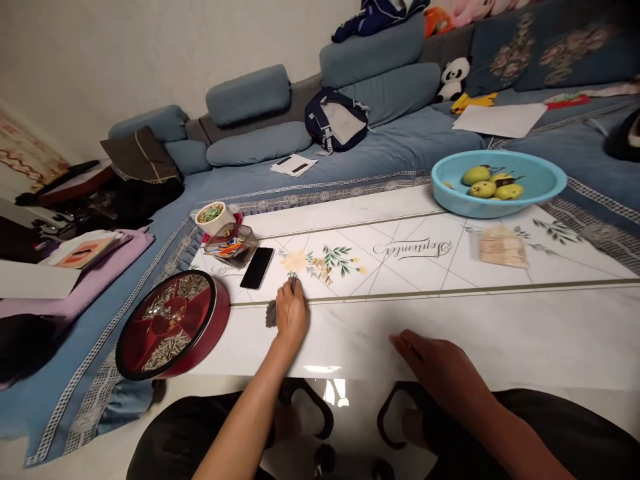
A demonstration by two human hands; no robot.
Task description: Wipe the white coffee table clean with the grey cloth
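My left hand [293, 312] presses down on the white table with its fingers closed over a small dark grey cloth [271, 315], whose edges stick out at the side and past the fingertips. Just beyond it lies a small scatter of brass-coloured metal pieces [323, 271]. My right hand [433, 360] hovers over the table's front edge, fingers curled in and thumb against the index finger. Whether anything is inside it is hidden. Left of my left hand are a black phone [257, 268] and a round red divided box [220, 303] with metal bits in its compartments.
At the back right stands a blue basin [543, 175] of green pears [483, 189]. A clear pack of wooden sticks [501, 249] lies in front of it. A potted succulent [213, 217] and a clear container [240, 248] stand at the left. A blue sofa [390, 150] lines the far side.
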